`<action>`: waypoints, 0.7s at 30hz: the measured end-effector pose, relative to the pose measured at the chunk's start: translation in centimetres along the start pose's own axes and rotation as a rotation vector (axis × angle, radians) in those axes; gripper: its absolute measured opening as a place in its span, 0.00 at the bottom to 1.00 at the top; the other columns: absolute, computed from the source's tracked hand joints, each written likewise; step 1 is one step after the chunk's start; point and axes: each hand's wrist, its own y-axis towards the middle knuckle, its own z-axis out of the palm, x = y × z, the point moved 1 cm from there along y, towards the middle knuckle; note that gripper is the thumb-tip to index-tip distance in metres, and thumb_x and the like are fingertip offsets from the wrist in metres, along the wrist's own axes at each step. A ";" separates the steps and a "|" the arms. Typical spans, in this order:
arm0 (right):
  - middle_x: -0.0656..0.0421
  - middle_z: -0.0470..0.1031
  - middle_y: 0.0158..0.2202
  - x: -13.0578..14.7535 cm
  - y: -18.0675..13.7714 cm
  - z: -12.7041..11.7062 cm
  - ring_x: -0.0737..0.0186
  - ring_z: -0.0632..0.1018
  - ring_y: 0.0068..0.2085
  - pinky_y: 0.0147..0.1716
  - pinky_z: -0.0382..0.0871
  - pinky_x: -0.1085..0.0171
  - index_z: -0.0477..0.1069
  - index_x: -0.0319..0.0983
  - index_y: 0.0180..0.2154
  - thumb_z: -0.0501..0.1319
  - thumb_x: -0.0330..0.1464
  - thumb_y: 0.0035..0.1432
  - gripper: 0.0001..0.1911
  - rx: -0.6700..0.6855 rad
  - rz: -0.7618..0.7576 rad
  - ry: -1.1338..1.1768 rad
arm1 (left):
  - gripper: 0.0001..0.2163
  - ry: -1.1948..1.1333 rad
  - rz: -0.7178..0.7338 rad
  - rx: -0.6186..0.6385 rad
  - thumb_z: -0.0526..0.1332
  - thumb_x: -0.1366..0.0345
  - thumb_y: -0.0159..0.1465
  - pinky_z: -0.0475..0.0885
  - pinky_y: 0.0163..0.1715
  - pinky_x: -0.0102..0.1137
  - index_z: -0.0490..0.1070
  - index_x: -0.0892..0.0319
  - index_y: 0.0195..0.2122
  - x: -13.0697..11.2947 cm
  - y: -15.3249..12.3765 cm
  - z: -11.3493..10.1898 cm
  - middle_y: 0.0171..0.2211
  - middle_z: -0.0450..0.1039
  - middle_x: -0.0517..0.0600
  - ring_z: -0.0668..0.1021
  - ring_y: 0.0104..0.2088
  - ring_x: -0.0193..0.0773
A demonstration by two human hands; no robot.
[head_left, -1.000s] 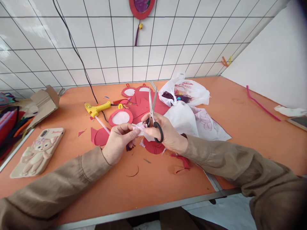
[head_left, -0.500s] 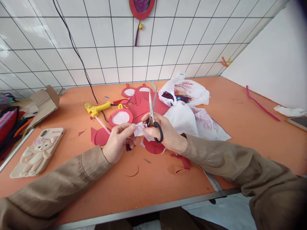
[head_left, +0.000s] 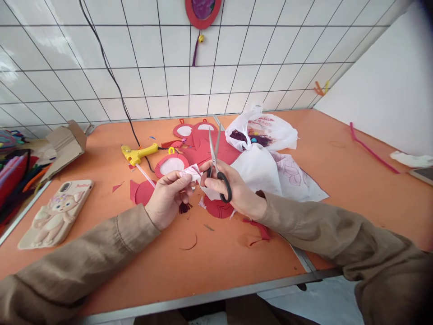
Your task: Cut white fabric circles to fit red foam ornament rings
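Observation:
My left hand (head_left: 167, 194) pinches a small white piece (head_left: 190, 173) with pinkish-purple drawn lines; whether it is paper or thin cloth I cannot tell. My right hand (head_left: 238, 185) is closed round the black handles of a pair of scissors (head_left: 214, 151), whose slightly parted blades point up and away from me. The right fingertips are close to the piece's right edge. Below the hands lie a red disc (head_left: 219, 208) with dark lines and a dark tassel (head_left: 184, 207). A red ring with a white centre (head_left: 172, 165) sits just behind my left hand.
A yellow glue gun (head_left: 137, 154) with a clear stick lies left of the red sheets (head_left: 206, 146). A phone (head_left: 56, 214) is at the left. White plastic bag (head_left: 286, 135) and a drawn-on white sheet (head_left: 297, 180) lie right of centre. Red scraps (head_left: 260, 229) lie near the front.
My left hand has turned the small white piece up and away from the right fingers, which held its other side before. The scissors stay upright in my right hand.

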 end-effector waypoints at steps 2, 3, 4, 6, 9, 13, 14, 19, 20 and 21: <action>0.63 0.64 0.27 0.2 -0.4 0.0 0.65 0.66 0.30 0.30 0.60 0.63 0.64 0.40 0.39 0.64 0.46 0.53 0.19 0.072 -0.040 -0.030 | 0.15 -0.041 0.010 -0.005 0.75 0.61 0.45 0.63 0.16 0.21 0.70 0.62 0.22 -0.4 0.1 0.1 0.22 0.72 0.45 0.71 0.21 0.27; 0.63 0.63 0.28 0.2 -0.6 0.1 0.64 0.67 0.31 0.31 0.61 0.63 0.64 0.40 0.40 0.62 0.48 0.55 0.20 0.102 -0.056 -0.034 | 0.14 -0.053 0.014 -0.005 0.74 0.62 0.46 0.63 0.16 0.21 0.70 0.62 0.22 -0.6 0.1 0.1 0.22 0.71 0.45 0.71 0.21 0.27; 0.62 0.63 0.28 0.2 -0.7 0.1 0.64 0.67 0.31 0.32 0.62 0.62 0.64 0.40 0.40 0.61 0.50 0.56 0.21 0.122 -0.063 -0.029 | 0.13 -0.062 0.020 -0.006 0.73 0.62 0.47 0.63 0.16 0.21 0.70 0.62 0.23 -0.9 0.1 0.2 0.22 0.71 0.45 0.71 0.21 0.27; 0.60 0.65 0.30 0.1 -0.9 0.1 0.63 0.68 0.32 0.34 0.64 0.61 0.64 0.40 0.41 0.60 0.52 0.56 0.23 0.147 -0.065 -0.001 | 0.11 -0.070 0.040 -0.011 0.72 0.64 0.50 0.62 0.16 0.20 0.71 0.62 0.24 -1.6 0.0 0.3 0.22 0.71 0.46 0.70 0.21 0.27; 0.58 0.69 0.32 -0.2 -1.2 0.2 0.61 0.69 0.33 0.35 0.63 0.60 0.65 0.40 0.41 0.60 0.52 0.56 0.23 0.207 -0.071 0.044 | 0.09 -0.065 0.080 -0.019 0.70 0.66 0.52 0.62 0.16 0.20 0.71 0.62 0.24 -2.4 -0.3 0.6 0.22 0.70 0.45 0.69 0.21 0.26; 0.57 0.68 0.31 -0.6 -1.7 0.5 0.61 0.69 0.33 0.36 0.61 0.58 0.66 0.39 0.39 0.56 0.52 0.58 0.23 0.322 -0.048 0.095 | 0.09 -0.047 0.059 -0.041 0.68 0.66 0.54 0.61 0.16 0.21 0.70 0.62 0.24 -2.3 -0.6 0.7 0.22 0.68 0.46 0.69 0.21 0.27; 0.57 0.68 0.31 -0.6 -1.9 0.6 0.60 0.69 0.33 0.36 0.61 0.58 0.66 0.39 0.39 0.55 0.52 0.59 0.23 0.341 -0.046 0.105 | 0.09 -0.041 0.043 -0.042 0.68 0.65 0.55 0.61 0.16 0.21 0.70 0.62 0.24 -2.1 -0.6 0.7 0.22 0.69 0.46 0.69 0.20 0.27; 0.56 0.70 0.31 -0.6 -2.5 0.8 0.60 0.69 0.34 0.36 0.61 0.58 0.66 0.39 0.39 0.55 0.50 0.60 0.21 0.346 -0.072 0.083 | 0.10 -0.014 0.029 -0.063 0.68 0.64 0.54 0.62 0.17 0.21 0.69 0.62 0.25 -1.6 -0.7 0.6 0.22 0.69 0.45 0.69 0.20 0.26; 0.56 0.70 0.31 -0.6 -2.5 0.8 0.60 0.69 0.34 0.36 0.62 0.58 0.65 0.39 0.40 0.55 0.50 0.59 0.21 0.317 -0.078 0.064 | 0.10 -0.010 0.036 -0.072 0.69 0.64 0.54 0.62 0.17 0.21 0.69 0.62 0.25 -1.6 -0.7 0.6 0.22 0.69 0.45 0.69 0.20 0.26; 0.57 0.70 0.31 -0.5 -2.4 0.8 0.61 0.68 0.33 0.35 0.62 0.58 0.65 0.39 0.40 0.56 0.50 0.59 0.20 0.268 -0.090 0.041 | 0.10 -0.005 0.041 -0.079 0.69 0.64 0.53 0.61 0.16 0.21 0.70 0.62 0.25 -1.6 -0.8 0.6 0.22 0.69 0.45 0.69 0.20 0.26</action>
